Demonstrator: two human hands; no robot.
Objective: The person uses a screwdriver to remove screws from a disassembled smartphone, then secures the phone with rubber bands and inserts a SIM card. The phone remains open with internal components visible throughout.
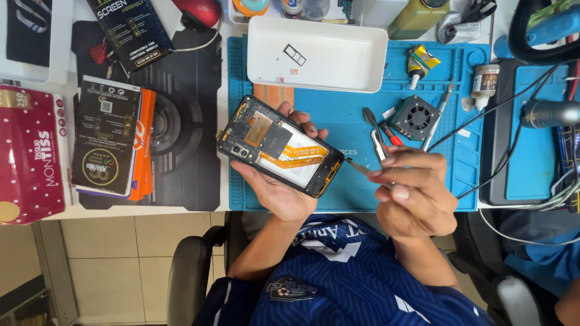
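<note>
Two hands | left hand (pixel 275 190) palm-up, grip cradling opened phone (pixel 279 145) | right hand (pixel 414 190) grip pinching tweezers (pixel 357 167)

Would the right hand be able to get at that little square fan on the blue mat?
Probably yes. The right hand holds tweezers, but the fan lies just beyond it on the blue mat, with only small tools lying between.
</note>
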